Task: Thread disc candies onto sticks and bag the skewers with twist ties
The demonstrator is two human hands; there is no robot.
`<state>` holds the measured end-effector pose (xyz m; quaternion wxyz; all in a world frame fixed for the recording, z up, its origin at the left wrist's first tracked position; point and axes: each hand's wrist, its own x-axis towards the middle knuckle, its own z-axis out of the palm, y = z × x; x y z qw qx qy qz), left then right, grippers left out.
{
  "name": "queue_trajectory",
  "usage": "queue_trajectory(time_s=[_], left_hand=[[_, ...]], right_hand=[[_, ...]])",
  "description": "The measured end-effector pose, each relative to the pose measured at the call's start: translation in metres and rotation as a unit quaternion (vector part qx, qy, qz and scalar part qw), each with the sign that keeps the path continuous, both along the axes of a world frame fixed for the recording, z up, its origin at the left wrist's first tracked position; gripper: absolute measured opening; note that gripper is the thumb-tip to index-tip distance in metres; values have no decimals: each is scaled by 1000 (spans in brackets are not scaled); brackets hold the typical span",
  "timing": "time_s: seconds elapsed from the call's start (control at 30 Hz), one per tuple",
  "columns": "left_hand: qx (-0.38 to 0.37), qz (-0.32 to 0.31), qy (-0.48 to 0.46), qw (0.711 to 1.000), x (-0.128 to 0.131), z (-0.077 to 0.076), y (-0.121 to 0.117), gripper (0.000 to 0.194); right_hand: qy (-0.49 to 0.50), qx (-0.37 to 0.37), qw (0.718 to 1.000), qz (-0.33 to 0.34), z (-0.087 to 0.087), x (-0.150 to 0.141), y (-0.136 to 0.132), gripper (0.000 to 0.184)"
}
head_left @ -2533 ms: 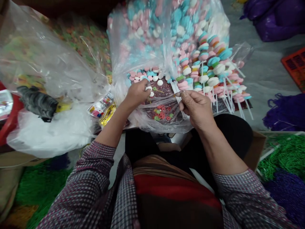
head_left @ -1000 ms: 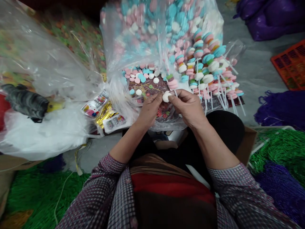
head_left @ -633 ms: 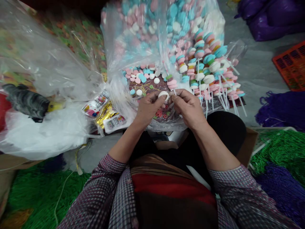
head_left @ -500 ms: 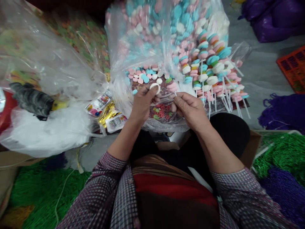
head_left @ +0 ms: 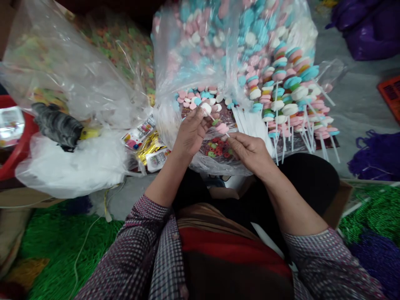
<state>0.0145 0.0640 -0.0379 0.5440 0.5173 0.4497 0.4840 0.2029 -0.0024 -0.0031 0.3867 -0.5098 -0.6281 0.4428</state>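
Note:
My right hand [head_left: 251, 152] pinches the lower end of a white stick. A pink marshmallow [head_left: 222, 128] and a small green ring candy [head_left: 215, 122] are threaded on that stick, which slants up to the left. At its upper end my left hand [head_left: 192, 132] holds a white marshmallow [head_left: 206, 109] between thumb and fingers. Whether the stick has pierced it cannot be made out. Behind the hands lie loose pink, white and blue marshmallows [head_left: 190, 96]. Below them, red and green ring candies [head_left: 217, 148] lie on clear plastic.
Finished-looking candy skewers [head_left: 290, 109] are piled at the right, beside a bundle of white sticks [head_left: 250, 123]. A large clear bag of marshmallows [head_left: 193, 46] stands behind. Gold twist ties [head_left: 151, 146], a bag of white material [head_left: 71, 166] and a dark striped object [head_left: 58, 125] are at left.
My left hand has brought the white marshmallow to the upper end of the stick, which now slants toward it. The whole view has shifted, with the surroundings appearing further right.

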Motion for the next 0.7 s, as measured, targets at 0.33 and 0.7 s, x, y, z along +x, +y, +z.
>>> queue_trajectory(time_s=[0.33,0.7], left_hand=[[-170,110,-281,938,11,22,-7,60],[-80,118,-153,978,12,2,-2,38]], right_hand=[[-75,12,997,22,2,5,1,35],[-47,-24,999,1,1,0,-1,31]])
